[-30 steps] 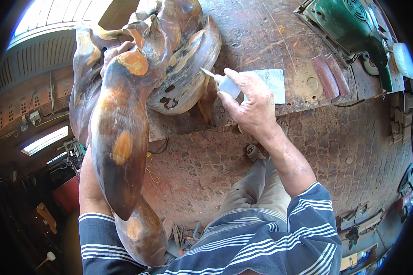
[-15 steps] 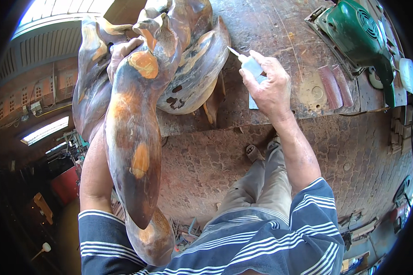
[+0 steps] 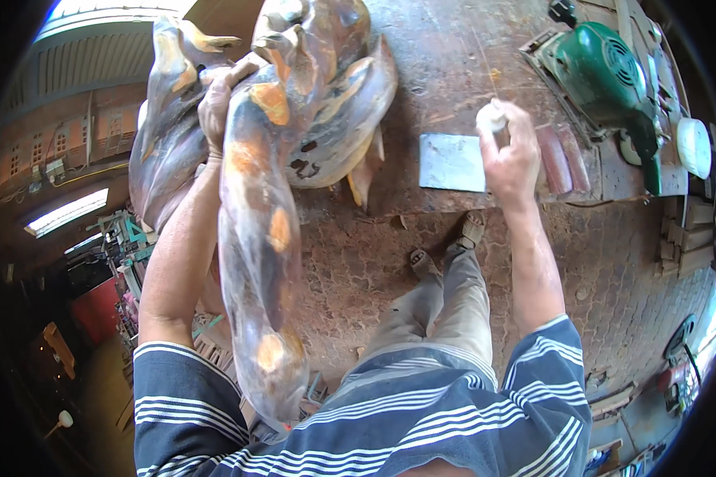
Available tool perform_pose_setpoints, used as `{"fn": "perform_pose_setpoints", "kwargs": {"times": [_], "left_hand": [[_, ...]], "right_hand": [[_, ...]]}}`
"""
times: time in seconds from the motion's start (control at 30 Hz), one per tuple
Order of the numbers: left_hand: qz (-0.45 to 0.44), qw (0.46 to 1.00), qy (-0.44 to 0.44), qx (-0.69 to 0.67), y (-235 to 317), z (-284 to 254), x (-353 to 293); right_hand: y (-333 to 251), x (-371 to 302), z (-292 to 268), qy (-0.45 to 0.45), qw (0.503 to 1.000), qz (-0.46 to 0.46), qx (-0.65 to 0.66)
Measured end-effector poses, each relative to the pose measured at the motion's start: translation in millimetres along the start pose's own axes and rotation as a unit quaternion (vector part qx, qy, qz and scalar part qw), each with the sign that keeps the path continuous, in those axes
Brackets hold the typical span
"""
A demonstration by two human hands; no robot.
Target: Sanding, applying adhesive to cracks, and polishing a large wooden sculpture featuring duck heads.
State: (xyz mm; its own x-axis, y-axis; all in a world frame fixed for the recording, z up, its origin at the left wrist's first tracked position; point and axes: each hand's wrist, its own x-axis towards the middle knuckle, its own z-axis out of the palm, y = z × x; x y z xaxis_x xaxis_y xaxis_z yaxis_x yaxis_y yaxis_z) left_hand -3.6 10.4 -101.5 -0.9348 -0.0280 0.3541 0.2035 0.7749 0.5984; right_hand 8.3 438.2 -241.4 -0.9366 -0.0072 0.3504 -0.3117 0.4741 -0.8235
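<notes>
A large polished wood carving [image 3: 250,187], dark brown with orange and pale patches, leans over the bench's front edge, its long lobe hanging toward my body. My left hand [image 3: 217,107] is closed round a narrow part of it near the top; some of the fingers are hidden behind the wood. In my right hand [image 3: 513,155] is a small white glue bottle [image 3: 492,119], its round end showing and its nozzle out of sight. That hand hovers over the bench, just right of a pale blue-grey square sheet [image 3: 451,161].
On the wooden bench [image 3: 445,71], two reddish-brown abrasive strips [image 3: 562,159] lie right of my right hand. Beyond them sit a green power tool [image 3: 605,67] and a white round container [image 3: 694,149]. Wood pieces [image 3: 688,238] are stacked at the right, above a brick-paved floor [image 3: 358,278].
My right hand has moved right with the glue bottle, away from the carving, uncovering the square sheet; the nozzle has turned out of view. The carving's hanging lobe has shifted right and turned slightly.
</notes>
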Motion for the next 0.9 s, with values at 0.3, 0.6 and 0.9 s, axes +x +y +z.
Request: {"fn": "perform_pose_setpoints", "kwargs": {"times": [0.3, 0.6, 0.9], "left_hand": [[0.029, 0.996, 0.007, 0.09, -33.4, -1.2, 6.1], [-0.029, 0.999, 0.015, -0.022, -13.5, 9.4, 1.7], [0.242, 0.949, 0.064, 0.19, -22.7, -0.8, 7.5]], "right_hand": [[24.6, 15.5, -10.8, 0.064, 0.995, 0.009, -0.079], [-33.2, -81.0, -7.5, -0.269, 0.938, -0.053, -0.213], [-73.9, -124.0, 20.7, -0.302, 0.862, -0.118, -0.39]]}}
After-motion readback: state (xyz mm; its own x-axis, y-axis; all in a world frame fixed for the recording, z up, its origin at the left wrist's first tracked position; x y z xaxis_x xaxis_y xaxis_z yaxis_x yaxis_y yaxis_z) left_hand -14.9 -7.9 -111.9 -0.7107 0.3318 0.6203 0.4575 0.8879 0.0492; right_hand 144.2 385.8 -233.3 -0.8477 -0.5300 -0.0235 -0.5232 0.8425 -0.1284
